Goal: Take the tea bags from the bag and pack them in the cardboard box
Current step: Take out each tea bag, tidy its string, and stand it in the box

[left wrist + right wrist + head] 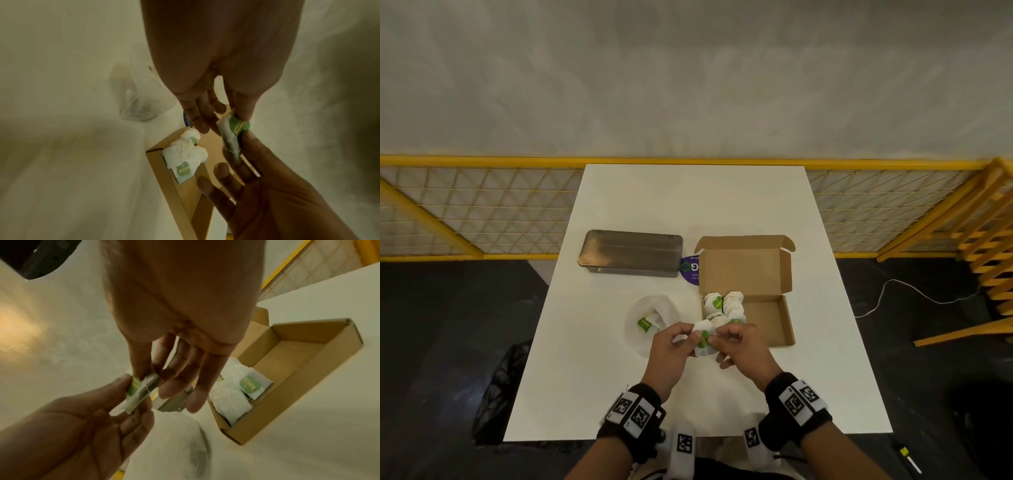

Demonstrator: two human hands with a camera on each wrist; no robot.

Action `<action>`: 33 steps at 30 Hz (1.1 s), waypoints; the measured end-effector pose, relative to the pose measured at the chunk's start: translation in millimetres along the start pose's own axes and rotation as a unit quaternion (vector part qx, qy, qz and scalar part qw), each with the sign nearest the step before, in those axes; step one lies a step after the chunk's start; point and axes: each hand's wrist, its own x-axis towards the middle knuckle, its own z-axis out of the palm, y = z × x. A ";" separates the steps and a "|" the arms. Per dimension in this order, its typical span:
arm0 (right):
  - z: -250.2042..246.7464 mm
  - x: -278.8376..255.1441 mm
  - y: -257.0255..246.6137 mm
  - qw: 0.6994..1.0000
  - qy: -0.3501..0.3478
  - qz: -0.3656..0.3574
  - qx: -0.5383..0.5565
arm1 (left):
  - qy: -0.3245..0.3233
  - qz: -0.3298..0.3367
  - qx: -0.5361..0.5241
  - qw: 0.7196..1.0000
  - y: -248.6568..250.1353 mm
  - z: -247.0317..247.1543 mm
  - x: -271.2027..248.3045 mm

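Both hands meet over the near middle of the white table. My left hand (685,340) and my right hand (724,337) pinch one white tea bag (703,341) with a green tag between thumbs and fingers. In the left wrist view that tea bag (231,136) hangs just above the box. The open cardboard box (774,318) lies right of my hands, its lid standing up at the back. Several tea bags (722,305) fill its left end; the right end is bare. The clear plastic bag (650,318) lies to the left with one tea bag (643,324) showing inside.
A flat grey metal tin (630,253) lies at the back left of the table (688,198). A purple round sticker (689,270) shows between tin and box. A yellow mesh fence (482,205) runs behind the table. A black bag (500,387) sits on the floor at left.
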 end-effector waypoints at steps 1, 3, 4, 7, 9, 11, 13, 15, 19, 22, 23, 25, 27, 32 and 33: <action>-1.6 1.2 0.9 1.000 -0.009 0.003 0.006 | -0.002 0.000 0.009 1.000 0.2 1.5 2.4; -5.5 3.5 2.8 1.000 -0.010 0.001 0.000 | -0.004 0.011 0.047 0.999 1.3 4.8 6.8; -7.6 4.8 3.7 1.000 -0.004 -0.002 -0.011 | -0.008 0.018 0.067 0.998 2.3 6.5 8.9; -16.9 11.6 7.8 0.998 0.010 -0.011 -0.064 | -0.021 0.027 0.090 0.995 6.0 13.4 15.1; -25.7 19.0 11.3 0.996 -0.003 -0.013 -0.086 | -0.028 0.028 0.107 0.993 6.4 18.4 19.1; -36.8 28.5 15.2 0.992 -0.003 -0.024 -0.123 | -0.037 0.032 0.138 0.989 3.6 22.2 22.9; -50.7 40.8 18.9 0.986 0.038 -0.014 -0.162 | -0.044 0.031 0.161 0.985 -0.9 22.9 24.5; -65.6 51.9 21.0 0.974 0.087 0.017 -0.206 | -0.041 0.033 0.171 0.984 -6.5 20.9 23.7; -82.2 72.1 37.7 0.947 0.065 0.071 -0.306 | -0.015 0.031 0.191 0.981 -16.5 14.4 17.2; -79.3 81.6 48.6 0.940 0.043 0.095 -0.325 | -0.002 0.011 0.198 0.980 -23.0 9.2 12.5; -77.5 83.2 50.4 0.936 0.039 0.104 -0.333 | 0.001 0.006 0.199 0.980 -24.3 8.1 11.3; -72.0 86.6 54.6 0.926 0.034 0.119 -0.356 | 0.008 0.001 0.207 0.978 -25.6 6.7 9.8; -65.4 88.7 56.6 0.910 0.042 0.131 -0.391 | 0.010 -0.002 0.216 0.976 -24.9 7.0 9.8; -51.5 94.4 55.7 0.900 0.076 0.124 -0.411 | 0.007 -0.005 0.251 0.968 -22.6 5.7 13.7; -50.5 95.3 56.5 0.906 0.081 0.122 -0.396 | 0.007 -0.004 0.260 0.965 -22.3 4.5 14.3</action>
